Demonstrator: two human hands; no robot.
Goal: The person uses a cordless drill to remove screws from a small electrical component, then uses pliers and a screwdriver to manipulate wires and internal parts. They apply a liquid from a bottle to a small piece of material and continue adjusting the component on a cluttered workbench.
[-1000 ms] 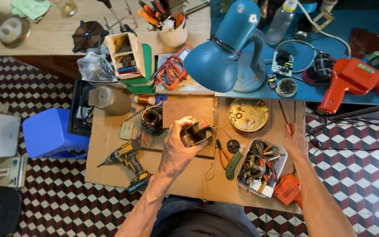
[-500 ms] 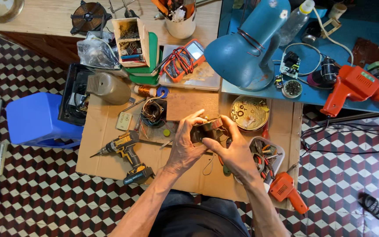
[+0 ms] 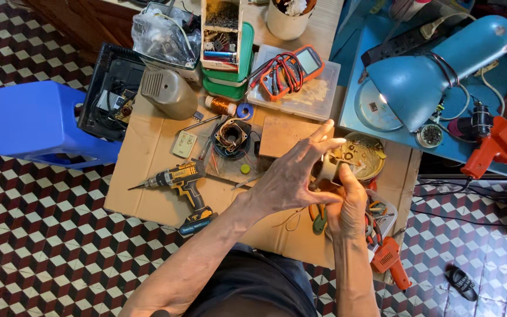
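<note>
Both of my hands hold a small beige cylindrical motor part [image 3: 327, 168] above the cardboard-covered bench. My left hand [image 3: 291, 176] wraps over it from the left with fingers spread across its top. From below, my right hand [image 3: 347, 205] cups the part, thumb up against it. Most of the part is hidden by my fingers. A round metal dish of small parts [image 3: 364, 154] lies just behind my hands. A wound stator with copper coils [image 3: 232, 135] sits on the cardboard to the left.
A yellow cordless drill [image 3: 180, 179] lies front left. Behind are a wooden block [image 3: 283, 135], an orange multimeter [image 3: 300, 64] on a clear box, a grey housing [image 3: 168, 94], a blue stool [image 3: 42, 120], a blue desk lamp [image 3: 435, 70], an orange heat gun [image 3: 503, 144] and a tray of tools [image 3: 382, 214].
My right hand came in from the right and joined the left on the part. The view has moved closer and the hands have lifted the part toward the lamp.
</note>
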